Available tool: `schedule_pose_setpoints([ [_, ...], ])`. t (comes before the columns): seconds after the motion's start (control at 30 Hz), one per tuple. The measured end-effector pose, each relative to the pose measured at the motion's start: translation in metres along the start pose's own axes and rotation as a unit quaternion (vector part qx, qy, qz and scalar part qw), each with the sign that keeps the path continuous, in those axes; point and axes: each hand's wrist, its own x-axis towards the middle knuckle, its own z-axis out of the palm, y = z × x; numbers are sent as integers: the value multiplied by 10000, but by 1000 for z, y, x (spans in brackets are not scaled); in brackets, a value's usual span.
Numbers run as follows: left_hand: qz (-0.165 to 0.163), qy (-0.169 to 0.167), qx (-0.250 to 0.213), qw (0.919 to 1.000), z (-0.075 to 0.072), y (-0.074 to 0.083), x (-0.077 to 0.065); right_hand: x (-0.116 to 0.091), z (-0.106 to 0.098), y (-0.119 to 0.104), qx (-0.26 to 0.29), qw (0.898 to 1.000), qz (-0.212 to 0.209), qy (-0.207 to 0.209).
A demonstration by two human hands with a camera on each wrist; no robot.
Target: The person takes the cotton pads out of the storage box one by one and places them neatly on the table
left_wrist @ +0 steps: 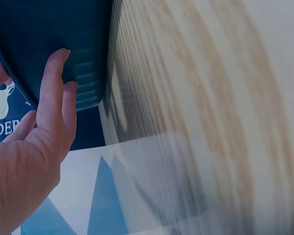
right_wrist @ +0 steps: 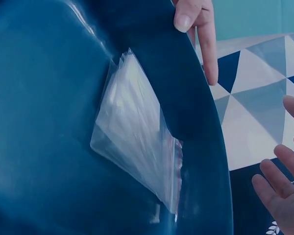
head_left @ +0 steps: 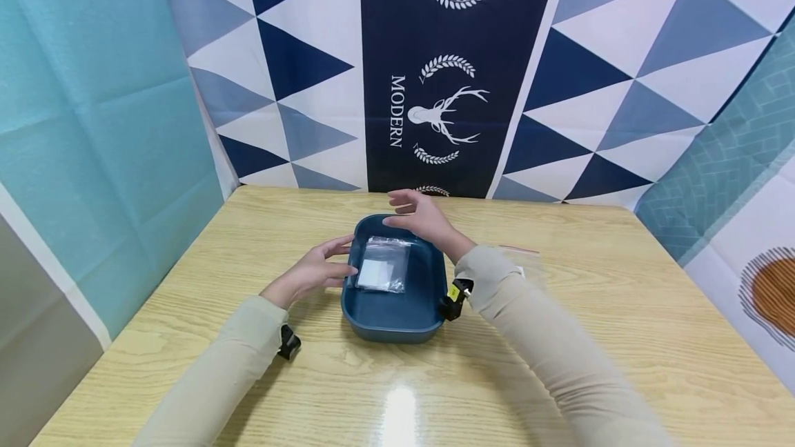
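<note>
A dark blue rectangular plastic bin [head_left: 397,312] with rounded corners stands on the table. Inside it, toward the left, lies a small stack of clear zip bags [right_wrist: 132,127] with a white piece showing through. At the bin's left side, my left hand [head_left: 315,269] holds the rim: its thumb reaches over the edge while the fingers [left_wrist: 51,93] lie against the ribbed outer wall. My right hand [head_left: 422,218] hovers by the far rim, its fingers spread and loosely bent with nothing between them. In the right wrist view, its fingers [right_wrist: 279,178] are apart from the bin.
Another clear bag [head_left: 528,252] with a red strip lies on the wooden table [head_left: 596,309] to the right, partly hidden by the right sleeve. A patterned cloth [head_left: 310,88] hangs behind the table's far edge. Black camera mounts sit on both wrists.
</note>
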Motion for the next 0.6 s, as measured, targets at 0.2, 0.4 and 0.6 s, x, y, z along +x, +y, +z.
schedule_pose_setpoints([
  [0.2,-18,15,18,10000,-1,-1,1,5,10,2,71,9999,79,-13],
  [0.4,-24,30,-7,10000,0,-1,1,10,18,5,33,9994,342,17],
  [0.6,3,-40,-41,10000,-1,0,0,11,24,10,-59,9990,445,-87],
])
